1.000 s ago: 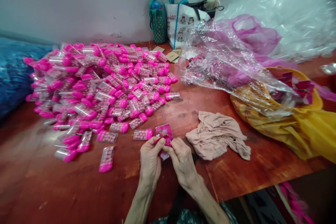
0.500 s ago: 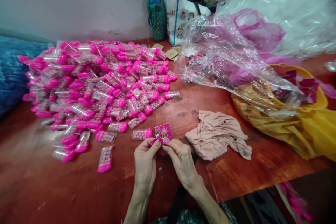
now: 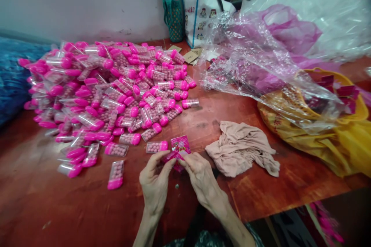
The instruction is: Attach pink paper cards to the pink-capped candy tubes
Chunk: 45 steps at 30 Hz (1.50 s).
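At the table's front, a small pink printed card or label (image 3: 175, 163) is held between my two hands, partly covered by fingers. My right hand (image 3: 203, 175) pinches its right side with thumb and forefinger. My left hand (image 3: 155, 177) has thumb and forefinger on the left side, slightly spread along it. Just beyond the fingertips shows a patterned pink card (image 3: 180, 144); whether it is part of the held piece I cannot tell. Beside it lies a clear tube of pink balls with a pink cap (image 3: 157, 146). Another such tube (image 3: 116, 174) lies left of my hands.
A large heap of capped tubes (image 3: 95, 92) covers the left back. To the right lie a crumpled beige cloth (image 3: 242, 148), a yellow basket (image 3: 358, 110) with pink pieces, and clear plastic film (image 3: 261, 58). Bags (image 3: 193, 19) stand against the wall.
My left hand has shifted slightly left, its thumb and forefinger parting more, so more of the pink piece shows. My right hand still pinches it. The view has moved a little.
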Motion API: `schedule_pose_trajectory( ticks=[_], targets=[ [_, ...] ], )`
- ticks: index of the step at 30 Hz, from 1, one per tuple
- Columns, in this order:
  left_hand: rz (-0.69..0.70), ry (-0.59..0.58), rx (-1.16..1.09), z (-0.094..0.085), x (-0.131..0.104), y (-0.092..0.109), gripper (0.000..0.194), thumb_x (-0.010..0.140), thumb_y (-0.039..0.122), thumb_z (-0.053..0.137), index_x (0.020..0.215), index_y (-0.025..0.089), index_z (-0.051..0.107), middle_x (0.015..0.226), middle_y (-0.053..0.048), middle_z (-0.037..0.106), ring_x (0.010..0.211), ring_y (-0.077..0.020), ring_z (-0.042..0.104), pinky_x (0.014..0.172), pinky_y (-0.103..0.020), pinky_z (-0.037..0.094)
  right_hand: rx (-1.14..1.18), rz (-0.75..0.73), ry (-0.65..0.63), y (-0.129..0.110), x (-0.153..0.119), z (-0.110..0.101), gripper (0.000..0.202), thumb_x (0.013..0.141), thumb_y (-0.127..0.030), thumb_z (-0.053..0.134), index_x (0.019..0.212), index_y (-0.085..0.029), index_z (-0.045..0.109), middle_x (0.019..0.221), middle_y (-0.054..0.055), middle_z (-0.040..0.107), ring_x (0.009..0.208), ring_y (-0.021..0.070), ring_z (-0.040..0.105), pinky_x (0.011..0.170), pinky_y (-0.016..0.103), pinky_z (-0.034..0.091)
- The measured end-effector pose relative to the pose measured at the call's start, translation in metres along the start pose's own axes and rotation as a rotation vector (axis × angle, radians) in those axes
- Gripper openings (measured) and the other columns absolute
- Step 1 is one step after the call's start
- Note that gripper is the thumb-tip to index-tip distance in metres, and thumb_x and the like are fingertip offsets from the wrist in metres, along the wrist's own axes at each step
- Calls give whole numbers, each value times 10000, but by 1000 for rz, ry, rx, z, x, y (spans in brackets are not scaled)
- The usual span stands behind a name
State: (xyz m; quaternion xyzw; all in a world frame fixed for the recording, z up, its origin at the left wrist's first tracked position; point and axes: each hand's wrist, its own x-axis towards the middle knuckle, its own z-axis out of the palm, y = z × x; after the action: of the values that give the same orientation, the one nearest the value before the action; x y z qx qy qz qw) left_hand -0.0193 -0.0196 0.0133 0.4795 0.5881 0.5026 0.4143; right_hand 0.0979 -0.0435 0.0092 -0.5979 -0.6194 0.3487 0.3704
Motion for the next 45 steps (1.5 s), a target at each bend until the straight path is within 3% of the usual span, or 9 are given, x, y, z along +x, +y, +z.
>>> schedule_pose_trajectory(
  ticks=[5,11,18,22,27,32,36,43,45],
  targets=[
    [35,-65,7,-3,6,1,142,613,120,702,737,181,668,780,-9,636,735,-144,581,667,-206,472,-62,-68,24,-1,0,-3,232,904,-173,362,779,-202,555,702,37,606,676,175,542,640,282,395],
    [-130,-282,-85,-14,19,-4,111,586,112,720,629,165,633,696,-3,616,690,-135,564,631,-194,462,-102,-83,-36,6,-2,-3,180,899,-179,384,844,-189,555,750,45,606,710,176,544,640,277,396],
    [-165,-421,4,-14,24,-8,106,668,185,668,765,165,704,754,-40,662,717,-168,583,683,-237,452,-73,-10,-62,11,0,-3,155,880,-185,457,894,-196,611,777,37,637,714,173,551,618,258,406],
    [-195,-334,-128,-10,19,-6,83,689,195,646,720,161,715,717,-44,658,717,-169,574,692,-239,437,105,48,18,9,-2,-2,184,885,-245,462,979,-219,618,820,22,654,719,151,583,650,237,422],
    [-215,-181,-361,-4,10,-3,81,681,204,648,648,147,696,658,-30,619,644,-143,538,629,-231,428,108,23,103,3,-3,3,271,896,-316,425,787,-192,640,678,8,600,616,132,538,581,224,384],
    [-141,-22,-333,-6,9,-10,31,649,187,685,643,159,696,596,8,595,592,-105,499,575,-191,404,295,84,26,-6,-2,3,188,874,-298,472,833,-182,613,666,-19,586,577,107,517,537,194,362],
    [-179,80,-406,-14,11,-14,52,586,174,726,617,164,687,553,31,575,532,-83,479,521,-175,396,308,118,26,-11,-2,11,265,867,-303,483,661,-169,580,527,-50,476,477,83,432,473,191,309],
    [-365,-85,-475,-48,9,-10,128,515,172,761,565,128,651,722,-41,659,659,-140,588,591,-218,476,81,13,-32,-14,-8,30,350,914,-284,385,609,-187,524,551,-36,464,506,97,430,492,210,295],
    [-379,-48,-467,-58,8,-11,124,518,167,757,537,125,641,689,-39,659,641,-136,591,586,-218,484,21,-70,-44,-14,-10,35,305,910,-279,394,667,-196,557,606,-17,527,561,114,484,532,213,334]
  ],
)
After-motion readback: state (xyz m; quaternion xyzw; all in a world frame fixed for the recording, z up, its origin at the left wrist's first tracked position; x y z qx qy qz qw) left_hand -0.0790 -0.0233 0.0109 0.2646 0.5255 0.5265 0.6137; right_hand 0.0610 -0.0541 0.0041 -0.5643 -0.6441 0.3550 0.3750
